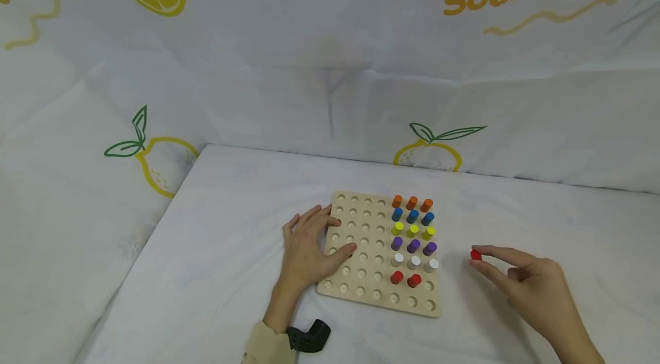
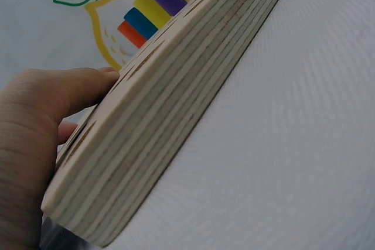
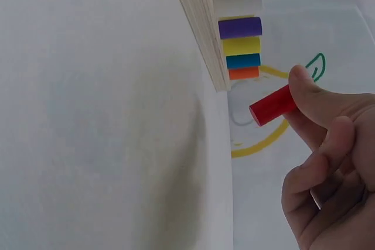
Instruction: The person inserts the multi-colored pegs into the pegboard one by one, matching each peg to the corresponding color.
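Observation:
A square wooden peg board (image 1: 361,293) lies on the white cloth with rows of colored pegs along its right side. My left hand (image 1: 308,249) rests on its left edge, thumb and fingers spread over the holes. To the right of the board, above the cloth, my right hand (image 1: 538,286) pinches a red peg (image 3: 273,106) by one end between thumb and index finger. Two red pegs (image 1: 414,281) stand in the row nearest me that holds pegs, with a vacant hole to their right. Behind them stand three white pegs (image 1: 413,262), then three purple pegs (image 1: 413,246).
Farther back on the board are three yellow pegs (image 1: 412,231), three blue pegs (image 1: 412,216) and three orange pegs (image 1: 411,203). A black wrist device (image 1: 309,336) sits by the left sleeve. Behind the table hangs a lemon-printed white cloth (image 1: 289,106).

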`<state>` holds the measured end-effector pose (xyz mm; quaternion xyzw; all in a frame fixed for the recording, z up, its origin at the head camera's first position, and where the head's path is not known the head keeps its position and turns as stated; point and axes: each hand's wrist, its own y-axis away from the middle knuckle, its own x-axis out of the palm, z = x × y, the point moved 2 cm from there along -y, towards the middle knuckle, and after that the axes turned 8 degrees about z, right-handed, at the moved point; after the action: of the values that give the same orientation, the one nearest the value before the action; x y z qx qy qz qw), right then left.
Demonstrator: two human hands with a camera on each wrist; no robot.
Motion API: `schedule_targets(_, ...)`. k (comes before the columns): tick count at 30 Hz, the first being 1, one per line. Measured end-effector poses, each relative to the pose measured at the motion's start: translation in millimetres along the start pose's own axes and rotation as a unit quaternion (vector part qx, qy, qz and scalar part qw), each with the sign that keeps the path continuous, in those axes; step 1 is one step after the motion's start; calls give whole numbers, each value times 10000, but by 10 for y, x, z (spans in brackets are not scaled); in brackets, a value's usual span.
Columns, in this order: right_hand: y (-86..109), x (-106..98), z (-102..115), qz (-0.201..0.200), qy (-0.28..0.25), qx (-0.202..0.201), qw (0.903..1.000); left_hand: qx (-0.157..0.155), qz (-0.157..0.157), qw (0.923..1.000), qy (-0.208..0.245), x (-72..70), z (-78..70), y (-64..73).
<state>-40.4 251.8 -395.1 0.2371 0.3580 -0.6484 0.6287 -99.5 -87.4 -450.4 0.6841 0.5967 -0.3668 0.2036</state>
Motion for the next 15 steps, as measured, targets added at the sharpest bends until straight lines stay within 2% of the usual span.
schedule_targets(5,63,53,108,485,-628,25,9968,-22,12,10000,28,-8,1,3)
schedule_targets(15,150,214,295,1060,-1043,-277,9885,-12,8,10000,84,-16,-5,4)
